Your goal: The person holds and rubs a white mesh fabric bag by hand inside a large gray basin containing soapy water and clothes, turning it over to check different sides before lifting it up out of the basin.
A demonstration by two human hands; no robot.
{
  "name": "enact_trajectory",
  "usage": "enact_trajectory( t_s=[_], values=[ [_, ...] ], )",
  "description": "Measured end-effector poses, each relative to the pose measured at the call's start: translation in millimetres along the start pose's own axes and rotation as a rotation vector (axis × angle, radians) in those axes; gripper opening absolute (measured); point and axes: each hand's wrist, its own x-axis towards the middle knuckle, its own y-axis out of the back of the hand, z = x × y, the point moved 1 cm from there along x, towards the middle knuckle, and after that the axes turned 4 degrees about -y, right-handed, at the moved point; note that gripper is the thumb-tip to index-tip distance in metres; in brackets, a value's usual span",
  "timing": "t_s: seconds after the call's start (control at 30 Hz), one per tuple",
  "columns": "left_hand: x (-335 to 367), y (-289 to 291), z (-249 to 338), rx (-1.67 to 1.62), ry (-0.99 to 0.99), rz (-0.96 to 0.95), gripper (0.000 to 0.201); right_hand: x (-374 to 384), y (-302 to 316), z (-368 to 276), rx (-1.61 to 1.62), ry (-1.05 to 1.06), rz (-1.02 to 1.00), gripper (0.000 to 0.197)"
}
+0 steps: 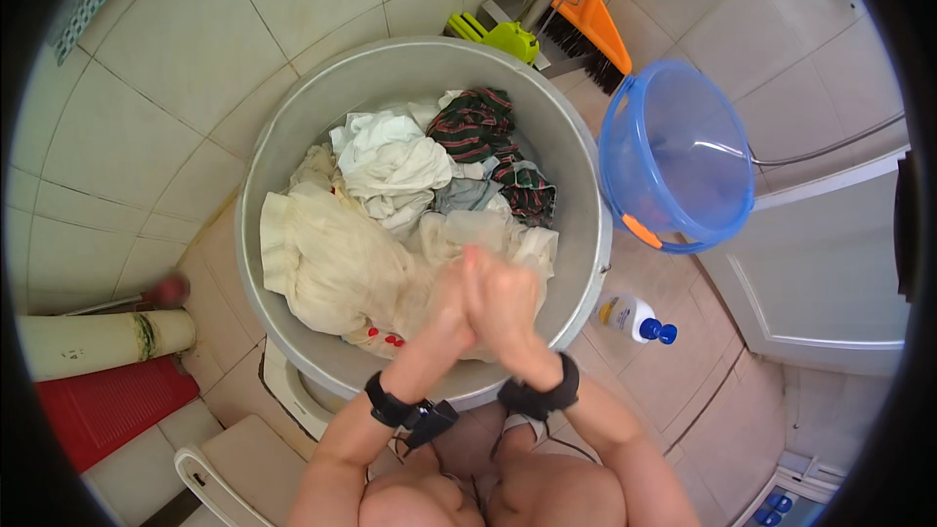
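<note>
My left hand [453,304] and my right hand [508,299] are pressed together above the near side of a large round metal tub [574,185]. The fingers of both are closed and slightly blurred; whatever lies between them, if anything, is hidden. Directly beneath and to the left spreads a bulky cream cloth [337,259], apparently wet. Farther back in the tub lie a crumpled white cloth [395,171] and a dark plaid cloth [473,127] with red stripes. A grey cloth [467,195] shows between them. Black bands circle both wrists.
To the tub's right stand a blue plastic bucket [625,166] and a white bottle [625,314] with a blue cap. An orange broom [590,24] leans behind. At left are a pale pipe [93,344] and a red ridged washboard-like panel [117,405]. Tiled walls surround the tub closely.
</note>
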Motion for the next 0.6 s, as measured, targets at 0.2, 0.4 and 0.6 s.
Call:
enact_trajectory(
  t_s=[0.2, 0.4, 0.6],
  values=[
    [-14.7, -4.6, 14.7, 0.122, 0.088, -0.187, 0.02, 18.6, -3.1, 20.7, -0.1, -0.184, -0.06, 0.035],
    [-10.7, -1.5, 10.0, 0.001, 0.012, -0.059, 0.025, -0.8, -11.2, 29.0, -0.171, -0.077, -0.067, 0.031],
    [-28.6, -4.3, 66.9, 0.343, -0.183, -0.224, 0.033, 23.6, 35.1, 63.3, 0.671, -0.573, -0.536, 0.048]
  ],
)
